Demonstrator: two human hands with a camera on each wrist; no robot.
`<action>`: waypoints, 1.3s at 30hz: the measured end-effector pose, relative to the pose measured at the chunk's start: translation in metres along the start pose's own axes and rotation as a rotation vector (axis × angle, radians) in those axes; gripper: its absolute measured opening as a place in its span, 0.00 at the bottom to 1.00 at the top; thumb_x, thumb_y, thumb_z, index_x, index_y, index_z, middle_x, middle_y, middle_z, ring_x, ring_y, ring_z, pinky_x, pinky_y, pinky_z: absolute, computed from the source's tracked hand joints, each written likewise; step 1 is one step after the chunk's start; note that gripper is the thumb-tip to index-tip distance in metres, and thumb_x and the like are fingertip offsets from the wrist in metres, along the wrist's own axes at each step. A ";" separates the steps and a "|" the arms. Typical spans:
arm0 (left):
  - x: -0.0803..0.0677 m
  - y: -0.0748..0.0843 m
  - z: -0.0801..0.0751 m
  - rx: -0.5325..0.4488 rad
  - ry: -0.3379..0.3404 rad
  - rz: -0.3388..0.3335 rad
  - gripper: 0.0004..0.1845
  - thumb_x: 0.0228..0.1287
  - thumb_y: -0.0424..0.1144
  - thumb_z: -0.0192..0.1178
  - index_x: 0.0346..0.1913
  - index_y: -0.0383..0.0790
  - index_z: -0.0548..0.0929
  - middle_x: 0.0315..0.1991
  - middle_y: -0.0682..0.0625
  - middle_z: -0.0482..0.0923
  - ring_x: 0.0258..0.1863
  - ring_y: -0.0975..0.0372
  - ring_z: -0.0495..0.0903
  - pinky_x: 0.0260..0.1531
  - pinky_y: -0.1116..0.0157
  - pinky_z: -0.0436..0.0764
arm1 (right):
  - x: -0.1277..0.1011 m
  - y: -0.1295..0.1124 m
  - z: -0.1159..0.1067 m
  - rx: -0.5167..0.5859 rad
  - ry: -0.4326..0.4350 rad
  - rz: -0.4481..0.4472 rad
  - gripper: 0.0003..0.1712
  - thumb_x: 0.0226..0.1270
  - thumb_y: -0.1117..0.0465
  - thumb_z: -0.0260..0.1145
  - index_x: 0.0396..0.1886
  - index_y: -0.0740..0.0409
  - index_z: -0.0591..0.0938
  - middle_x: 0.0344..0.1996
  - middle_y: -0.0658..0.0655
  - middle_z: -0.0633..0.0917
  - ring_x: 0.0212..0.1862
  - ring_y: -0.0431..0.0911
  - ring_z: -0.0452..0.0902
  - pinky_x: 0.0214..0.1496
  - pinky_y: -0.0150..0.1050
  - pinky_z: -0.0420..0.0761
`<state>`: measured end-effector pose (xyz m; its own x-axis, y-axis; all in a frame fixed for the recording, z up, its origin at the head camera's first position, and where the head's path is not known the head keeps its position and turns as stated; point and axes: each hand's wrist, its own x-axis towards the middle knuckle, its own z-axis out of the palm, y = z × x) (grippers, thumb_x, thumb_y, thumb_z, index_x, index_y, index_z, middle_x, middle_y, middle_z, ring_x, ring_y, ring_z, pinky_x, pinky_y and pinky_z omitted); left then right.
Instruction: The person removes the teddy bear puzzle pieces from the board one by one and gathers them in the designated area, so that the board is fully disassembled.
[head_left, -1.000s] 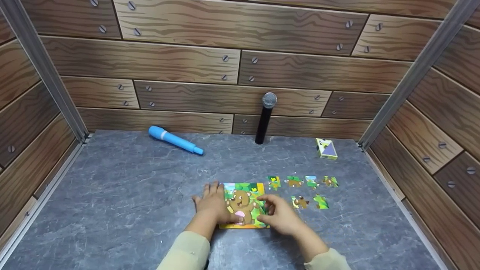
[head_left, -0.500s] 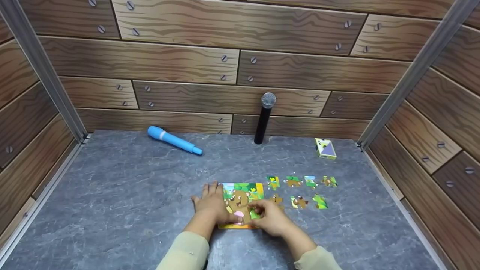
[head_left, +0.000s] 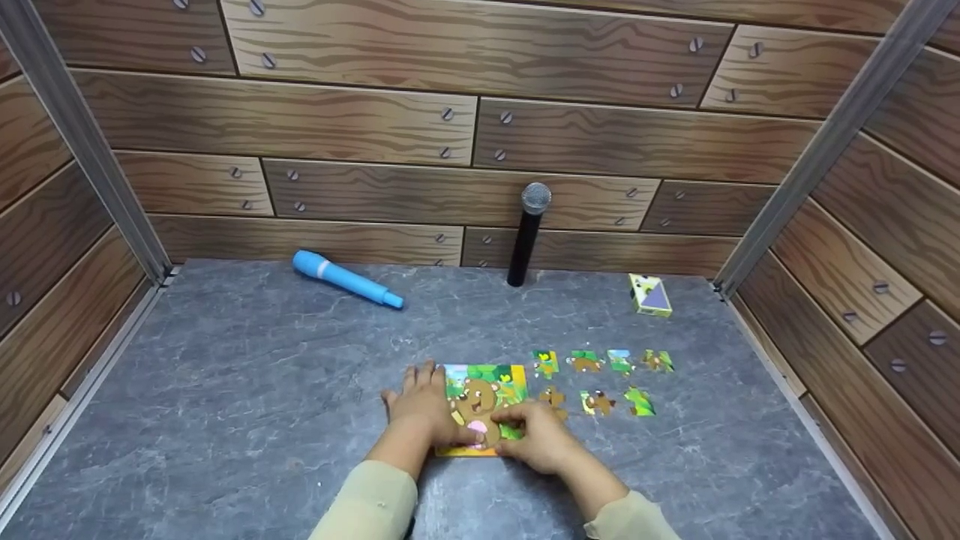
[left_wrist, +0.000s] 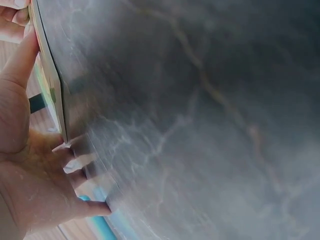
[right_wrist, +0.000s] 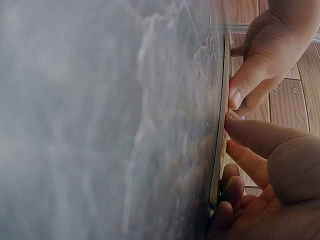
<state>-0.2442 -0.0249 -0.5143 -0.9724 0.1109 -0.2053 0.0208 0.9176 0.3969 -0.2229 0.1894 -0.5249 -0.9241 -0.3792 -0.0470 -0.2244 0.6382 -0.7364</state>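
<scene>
Change: my right hand [head_left: 541, 441] has slid left from the board's right edge onto the bear puzzle board [head_left: 484, 384], and one more loose piece [head_left: 555, 397] now lies just right of it.
Right hand: fingers curled, fingertips pressing the picture; I judge another piece is being worked loose.
Left hand [head_left: 421, 405]: flat, fingers straight, steadying the board's left edge.
Board: flat on the grey tabletop [head_left: 247, 390], between both hands.
Loose pieces [head_left: 600, 362]: rowed just beside it.

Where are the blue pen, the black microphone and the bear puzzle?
blue pen [head_left: 347, 280], head view, on the middle of its barrel.
black microphone [head_left: 525, 244], head view, on its black handle.
bear puzzle [head_left: 484, 390], head view, on the bear picture between the two hands.
</scene>
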 end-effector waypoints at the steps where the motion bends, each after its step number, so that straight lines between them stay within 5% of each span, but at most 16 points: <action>1: 0.000 0.000 0.001 0.003 -0.001 0.000 0.72 0.42 0.74 0.79 0.83 0.34 0.59 0.84 0.39 0.54 0.83 0.39 0.48 0.71 0.25 0.51 | 0.000 0.000 0.000 0.001 -0.001 0.005 0.23 0.58 0.65 0.82 0.54 0.63 0.89 0.47 0.54 0.86 0.50 0.50 0.79 0.57 0.53 0.81; 11: 0.002 -0.005 -0.001 -0.019 -0.023 0.025 0.71 0.43 0.74 0.79 0.83 0.35 0.60 0.84 0.39 0.54 0.83 0.39 0.48 0.71 0.26 0.53 | 0.001 -0.001 -0.001 0.011 -0.006 0.041 0.22 0.59 0.65 0.82 0.54 0.61 0.90 0.48 0.54 0.86 0.52 0.51 0.79 0.59 0.56 0.80; 21: -0.004 -0.009 -0.017 -0.135 -0.094 0.043 0.66 0.42 0.59 0.85 0.83 0.37 0.62 0.85 0.41 0.53 0.83 0.40 0.47 0.74 0.27 0.47 | -0.001 0.000 0.001 0.020 0.009 0.013 0.23 0.57 0.67 0.81 0.54 0.62 0.90 0.47 0.54 0.86 0.51 0.51 0.79 0.60 0.55 0.80; 39: -0.002 -0.011 -0.017 -0.124 -0.116 0.047 0.68 0.42 0.58 0.86 0.84 0.38 0.60 0.85 0.41 0.51 0.84 0.40 0.46 0.74 0.27 0.46 | -0.002 -0.001 0.000 0.046 0.008 0.056 0.23 0.58 0.66 0.82 0.53 0.64 0.87 0.44 0.54 0.84 0.48 0.49 0.78 0.56 0.53 0.81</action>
<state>-0.2467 -0.0415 -0.5029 -0.9375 0.2026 -0.2831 0.0299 0.8572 0.5142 -0.2208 0.1890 -0.5242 -0.9372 -0.3386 -0.0836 -0.1582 0.6265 -0.7632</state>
